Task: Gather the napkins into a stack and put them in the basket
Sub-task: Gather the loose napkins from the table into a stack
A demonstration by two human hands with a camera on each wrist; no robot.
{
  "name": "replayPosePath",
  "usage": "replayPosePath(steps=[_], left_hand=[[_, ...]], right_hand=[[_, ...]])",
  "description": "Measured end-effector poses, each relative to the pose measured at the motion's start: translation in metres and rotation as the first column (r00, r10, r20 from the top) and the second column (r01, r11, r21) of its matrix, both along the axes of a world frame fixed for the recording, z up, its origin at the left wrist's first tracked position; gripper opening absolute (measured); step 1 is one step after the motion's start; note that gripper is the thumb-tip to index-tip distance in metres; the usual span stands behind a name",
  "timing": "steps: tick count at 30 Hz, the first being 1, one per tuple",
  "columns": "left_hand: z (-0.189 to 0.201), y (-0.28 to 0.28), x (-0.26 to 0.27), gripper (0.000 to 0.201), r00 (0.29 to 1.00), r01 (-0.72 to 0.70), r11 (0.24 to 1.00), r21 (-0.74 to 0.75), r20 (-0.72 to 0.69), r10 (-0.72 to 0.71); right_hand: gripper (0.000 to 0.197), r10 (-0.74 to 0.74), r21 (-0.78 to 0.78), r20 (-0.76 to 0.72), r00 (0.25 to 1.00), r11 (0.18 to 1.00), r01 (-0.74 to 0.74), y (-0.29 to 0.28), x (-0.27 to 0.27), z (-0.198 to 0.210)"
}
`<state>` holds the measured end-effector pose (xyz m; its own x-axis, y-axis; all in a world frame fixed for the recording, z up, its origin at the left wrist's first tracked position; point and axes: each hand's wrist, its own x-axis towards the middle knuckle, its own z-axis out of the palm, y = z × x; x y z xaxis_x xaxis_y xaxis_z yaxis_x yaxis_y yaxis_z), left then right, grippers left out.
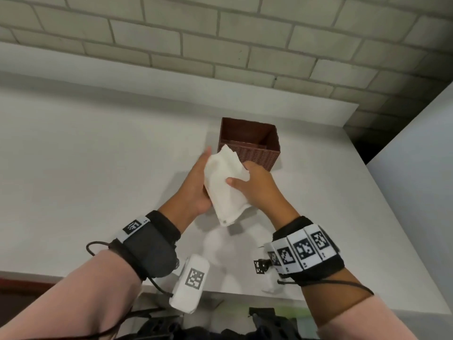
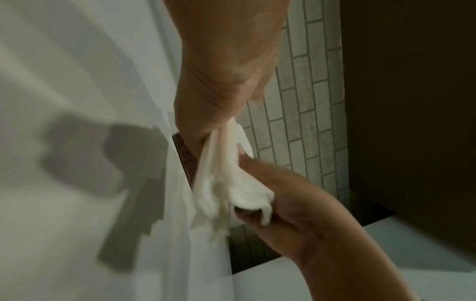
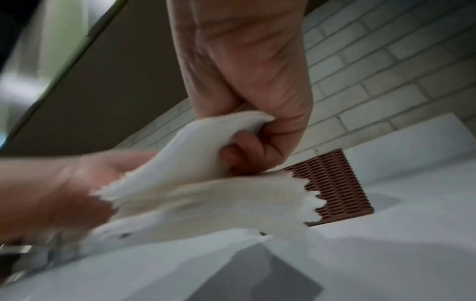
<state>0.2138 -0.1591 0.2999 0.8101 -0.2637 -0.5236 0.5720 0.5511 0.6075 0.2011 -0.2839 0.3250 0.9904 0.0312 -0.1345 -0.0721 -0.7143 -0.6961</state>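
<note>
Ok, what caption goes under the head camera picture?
Left hand supports and right hand grips the white napkins in front of the brown basket.

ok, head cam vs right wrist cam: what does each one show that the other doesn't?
Head only: the basket with its open top and part of its inside, nothing seen there; marker bands on both wrists; the napkins held whole above the table.
Right wrist only: the right grip from below, its fingers curled under a fold of the napkins; their ragged edges fanned apart.
Both: napkins between left grip and right grip, brown basket beyond, brick wall.
</note>
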Motion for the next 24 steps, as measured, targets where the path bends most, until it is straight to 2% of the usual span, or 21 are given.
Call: replayPosePath(steps=[1,3,5,6,7,8,9,11,12,13,15,17,19,21,22,24], left_hand=[[0.0,-0.004,-0.002,0.044,1.0,-0.017,0.999,0.035,0.004,0.017],[-0.003,-0.007,-0.002,0.039,0.995,-0.097,0.991,0.097,-0.009,0.098],[-0.001,-0.006,-0.002,0.039,0.987,-0.16,0.986,0.035,-0.009,0.16],[0.002,-0.005,-0.002,0.037,0.982,-0.188,0.982,-0.02,-0.009,0.188],[0.006,-0.004,-0.002,0.034,0.977,-0.215,0.973,-0.079,-0.013,0.215],[0.009,-0.004,-0.002,0.031,0.972,-0.236,0.965,-0.117,-0.017,0.235],[0.01,-0.006,-0.001,0.028,0.968,-0.249,0.957,-0.148,-0.017,0.249],[0.01,-0.016,-0.005,0.029,0.969,-0.248,0.956,-0.155,-0.015,0.249],[0.008,-0.02,-0.008,0.033,0.971,-0.24,0.962,-0.134,-0.016,0.24],[0.005,-0.024,-0.01,0.037,0.974,-0.227,0.968,-0.109,-0.008,0.228],[-0.001,-0.021,-0.008,0.043,0.971,-0.238,0.971,-0.005,0.04,0.238],[-0.007,-0.008,-0.001,0.045,0.964,-0.247,0.949,0.196,0.15,0.22],[-0.01,0.004,0.003,0.05,0.961,-0.175,0.886,0.43,0.27,0.058],[-0.011,0.005,0.0,0.051,0.922,-0.119,0.792,0.599,0.363,-0.136],[-0.012,0.002,-0.004,0.05,0.895,-0.134,0.759,0.637,0.406,-0.183],[-0.014,-0.002,-0.01,0.051,0.854,-0.208,0.744,0.635,0.488,-0.179]], right_hand=[[0.047,0.007,-0.019,0.019,1.0,1.0,-0.006,0.004,-0.001,-0.002],[0.059,-0.072,-0.016,0.033,0.997,0.997,0.073,0.006,-0.003,-0.007],[0.083,-0.245,0.159,-0.101,0.964,0.953,0.258,0.001,-0.005,-0.008],[0.091,-0.284,0.292,-0.246,0.927,0.89,0.35,-0.003,-0.007,-0.007],[0.091,-0.253,0.412,-0.397,0.882,0.81,0.417,-0.007,-0.009,-0.007],[0.081,-0.169,0.523,-0.515,0.84,0.715,0.464,-0.009,-0.012,-0.008],[0.06,-0.089,0.624,-0.581,0.809,0.589,0.514,-0.009,-0.014,-0.009],[0.023,-0.028,0.748,-0.614,0.789,0.3,0.592,-0.005,-0.019,-0.014],[0.013,-0.047,0.776,-0.598,0.8,0.215,0.593,-0.002,-0.021,-0.017],[0.012,-0.071,0.796,-0.574,0.816,0.187,0.576,-0.002,-0.022,-0.018],[0.025,-0.133,0.804,-0.532,0.836,0.23,0.548,-0.009,-0.023,-0.018],[0.036,-0.219,0.772,-0.487,0.845,0.345,0.534,-0.022,-0.024,-0.016],[0.04,-0.307,0.707,-0.443,0.842,0.457,0.539,-0.033,-0.024,-0.017],[0.041,-0.364,0.677,-0.387,0.847,0.512,0.53,-0.037,-0.021,-0.022],[0.041,-0.372,0.671,-0.364,0.854,0.53,0.518,-0.036,-0.021,-0.023],[0.043,-0.362,0.668,-0.33,0.872,0.564,0.487,-0.035,-0.021,-0.026]])
